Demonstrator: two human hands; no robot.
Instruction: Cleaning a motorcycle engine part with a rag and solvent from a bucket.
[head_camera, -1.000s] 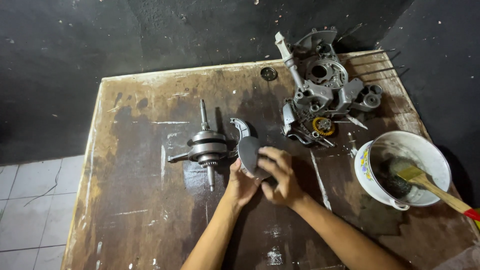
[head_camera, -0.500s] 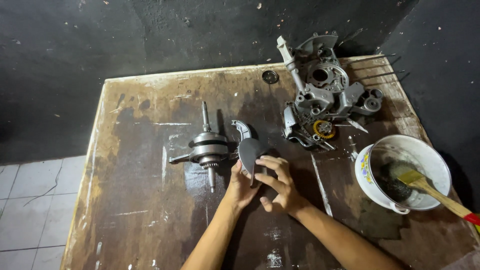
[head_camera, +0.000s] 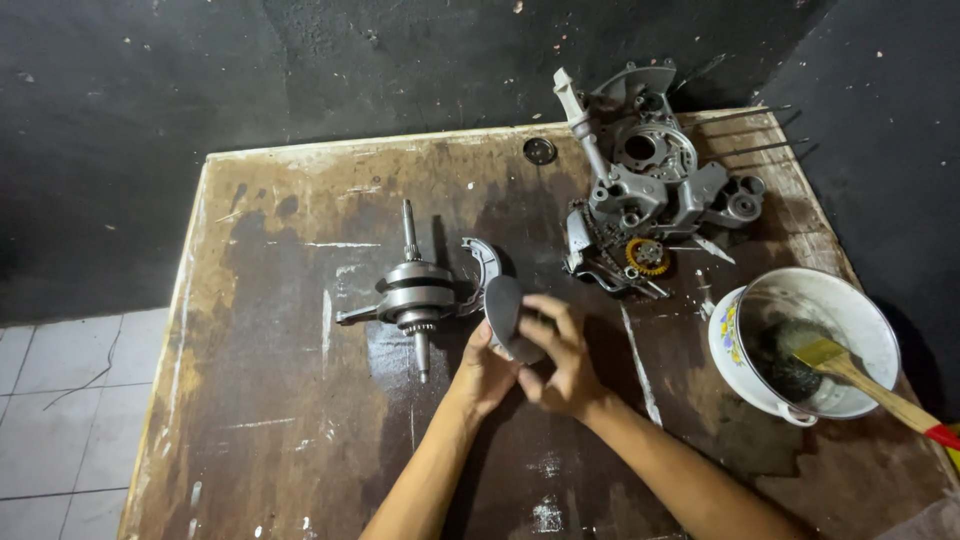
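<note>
Both forearms reach up from the lower edge and meet at centre; the left hand (head_camera: 482, 370) cups underneath, the right hand (head_camera: 558, 355) curls fingers over, grip closed.

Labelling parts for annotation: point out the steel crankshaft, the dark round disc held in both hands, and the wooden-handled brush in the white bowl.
Steel crankshaft (head_camera: 412, 292), head view, on its central web.
Dark round disc (head_camera: 503, 312), head view, on its exposed face above the fingers.
Wooden-handled brush (head_camera: 862, 380), head view, on the handle over the bowl's rim.

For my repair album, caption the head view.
Both hands hold a dark round part beside a crankshaft on a worn table.
</note>
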